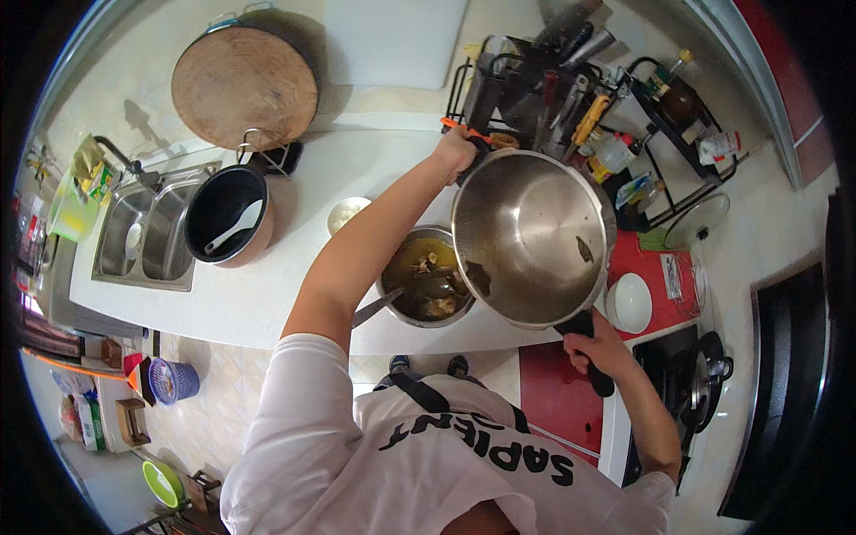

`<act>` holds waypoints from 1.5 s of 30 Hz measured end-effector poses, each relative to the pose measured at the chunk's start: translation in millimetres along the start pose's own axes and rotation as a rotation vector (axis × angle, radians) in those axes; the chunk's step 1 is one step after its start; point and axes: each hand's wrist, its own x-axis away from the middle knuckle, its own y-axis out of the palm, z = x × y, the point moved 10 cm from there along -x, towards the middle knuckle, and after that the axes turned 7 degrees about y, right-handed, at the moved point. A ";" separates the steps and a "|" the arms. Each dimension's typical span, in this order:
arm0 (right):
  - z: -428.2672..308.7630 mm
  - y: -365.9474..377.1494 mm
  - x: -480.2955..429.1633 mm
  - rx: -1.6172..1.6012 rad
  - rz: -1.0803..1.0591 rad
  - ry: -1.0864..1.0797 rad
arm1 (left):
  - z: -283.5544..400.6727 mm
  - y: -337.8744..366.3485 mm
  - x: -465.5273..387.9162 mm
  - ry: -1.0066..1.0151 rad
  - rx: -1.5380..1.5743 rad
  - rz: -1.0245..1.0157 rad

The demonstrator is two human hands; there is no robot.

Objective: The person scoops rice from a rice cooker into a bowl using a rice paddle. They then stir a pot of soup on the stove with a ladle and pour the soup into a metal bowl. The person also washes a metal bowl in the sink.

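Note:
My left hand (456, 154) grips the short black side handle of a large stainless steel pot (535, 234). My right hand (598, 348) is closed on that pot's long black handle. The pot is tilted, its mouth facing me and its lower left rim over a steel bowl (428, 317) of brown broth with solid pieces. A dark leaf and a little liquid cling inside the pot. A metal utensil's handle (378, 307) leans over the bowl's left rim. Behind my left forearm stands a small white bowl (348, 212) with pale contents.
To the left are a black-lined pot (227, 214) holding a white rice paddle and a double sink (154, 227). A round wooden board (245, 87) leans on the wall. Utensil racks and bottles (612, 157) stand behind the steel pot. A white bowl (630, 303) sits on the red surface at right.

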 end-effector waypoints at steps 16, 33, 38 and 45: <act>124.6 -17.5 -17.7 -0.767 -0.232 0.099 | -55.6 168.9 -43.3 0.080 -0.410 -0.284; 127.4 -9.1 -67.5 -0.841 -0.538 0.020 | -11.9 -22.9 125.6 -0.097 -0.818 -0.134; 166.5 -59.1 -74.2 -0.664 -0.116 0.065 | -95.0 -135.1 249.4 -0.494 -0.924 -0.144; 95.7 -147.5 -5.2 -0.564 0.420 -0.433 | -136.4 -104.0 308.9 -0.629 0.247 -0.023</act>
